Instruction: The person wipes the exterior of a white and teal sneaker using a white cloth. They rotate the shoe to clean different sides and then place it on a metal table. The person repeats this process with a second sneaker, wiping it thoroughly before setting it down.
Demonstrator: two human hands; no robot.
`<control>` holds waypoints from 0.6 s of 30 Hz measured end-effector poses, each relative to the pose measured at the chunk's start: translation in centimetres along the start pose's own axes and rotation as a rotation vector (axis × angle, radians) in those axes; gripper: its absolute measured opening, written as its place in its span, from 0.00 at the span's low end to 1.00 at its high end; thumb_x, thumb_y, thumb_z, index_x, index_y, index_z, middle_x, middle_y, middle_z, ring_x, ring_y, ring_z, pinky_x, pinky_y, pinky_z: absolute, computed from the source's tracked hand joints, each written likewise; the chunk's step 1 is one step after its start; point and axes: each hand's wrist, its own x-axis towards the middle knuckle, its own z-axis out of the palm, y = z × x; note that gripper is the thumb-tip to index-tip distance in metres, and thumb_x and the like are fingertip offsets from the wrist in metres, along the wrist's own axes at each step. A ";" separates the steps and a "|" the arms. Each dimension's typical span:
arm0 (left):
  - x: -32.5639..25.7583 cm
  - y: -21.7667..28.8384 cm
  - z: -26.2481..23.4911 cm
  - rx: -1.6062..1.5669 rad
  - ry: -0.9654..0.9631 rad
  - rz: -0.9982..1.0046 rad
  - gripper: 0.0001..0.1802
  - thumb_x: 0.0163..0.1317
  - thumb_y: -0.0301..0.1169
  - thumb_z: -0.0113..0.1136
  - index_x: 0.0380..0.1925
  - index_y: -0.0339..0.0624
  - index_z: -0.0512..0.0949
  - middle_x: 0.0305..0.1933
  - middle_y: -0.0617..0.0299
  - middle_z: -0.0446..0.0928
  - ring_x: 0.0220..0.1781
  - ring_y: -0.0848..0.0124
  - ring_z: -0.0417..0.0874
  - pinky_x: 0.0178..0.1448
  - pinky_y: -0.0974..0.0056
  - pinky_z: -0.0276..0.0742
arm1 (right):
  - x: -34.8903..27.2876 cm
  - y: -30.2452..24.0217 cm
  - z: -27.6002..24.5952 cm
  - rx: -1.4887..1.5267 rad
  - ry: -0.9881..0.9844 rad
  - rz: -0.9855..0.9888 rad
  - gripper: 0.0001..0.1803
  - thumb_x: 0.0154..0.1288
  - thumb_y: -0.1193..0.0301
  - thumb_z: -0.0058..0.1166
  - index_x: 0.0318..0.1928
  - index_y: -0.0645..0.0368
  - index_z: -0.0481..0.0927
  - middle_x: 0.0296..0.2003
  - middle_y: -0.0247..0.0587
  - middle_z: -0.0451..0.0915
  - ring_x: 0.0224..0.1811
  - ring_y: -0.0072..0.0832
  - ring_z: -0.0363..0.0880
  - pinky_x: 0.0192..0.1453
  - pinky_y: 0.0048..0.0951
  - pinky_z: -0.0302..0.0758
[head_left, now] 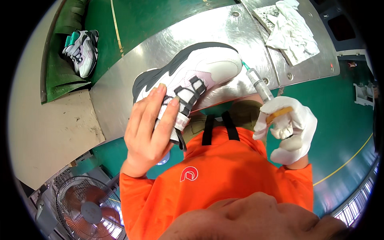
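A sneaker (216, 64) in white, pale purple and black lies tilted on a metal work surface, its toe to the right. My bare left hand (150, 126) grips it around the tongue and ankle opening, fingers across the upper; the thumb is hidden. My right hand (290, 128), in a white glove, is closed around a clear syringe (259, 83) with a green tip. That tip points at the edge of the toe where upper and sole meet, touching or very near it. A yellow-brown strip (279, 115) shows at the gloved fingers; what it belongs to is unclear.
The metal surface (168, 48) bears a crumpled white cloth (294, 34) on a stained board at the far right. More sneakers (84, 54) sit at the far left by a green curved sheet (60, 60). A beige board (60, 128) lies left; below stands a fan (91, 212).
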 end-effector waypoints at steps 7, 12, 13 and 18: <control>3.8 -2.0 -1.8 -0.130 -0.191 -0.144 0.27 0.40 0.27 0.72 0.45 0.36 0.78 0.51 0.46 0.78 0.43 0.53 0.81 0.47 0.59 0.77 | 1.9 2.9 -0.9 -0.103 -0.091 -0.163 0.35 0.27 0.81 0.69 0.46 0.70 0.77 0.27 0.42 0.80 0.27 0.25 0.80 0.34 0.22 0.78; 6.4 -5.1 -1.5 -0.291 -0.273 -0.222 0.30 0.37 0.27 0.75 0.45 0.36 0.78 0.49 0.50 0.80 0.45 0.56 0.81 0.50 0.60 0.76 | 3.2 5.6 -1.4 -0.169 -0.075 -0.219 0.33 0.28 0.78 0.71 0.45 0.67 0.77 0.29 0.43 0.81 0.27 0.27 0.81 0.33 0.23 0.78; 6.7 -5.9 -1.2 -0.324 -0.270 -0.215 0.30 0.37 0.29 0.76 0.45 0.37 0.79 0.48 0.52 0.80 0.44 0.56 0.81 0.49 0.61 0.76 | 3.5 6.2 -1.5 -0.172 -0.081 -0.240 0.34 0.29 0.78 0.72 0.45 0.67 0.77 0.29 0.43 0.82 0.27 0.27 0.81 0.34 0.23 0.78; 8.0 -8.5 -0.3 -0.522 -0.392 -0.356 0.31 0.40 0.30 0.77 0.48 0.35 0.78 0.46 0.54 0.81 0.45 0.64 0.83 0.51 0.64 0.76 | 4.5 8.8 -1.7 -0.031 -0.130 -0.229 0.35 0.32 0.75 0.75 0.47 0.64 0.76 0.32 0.44 0.81 0.32 0.31 0.81 0.35 0.26 0.77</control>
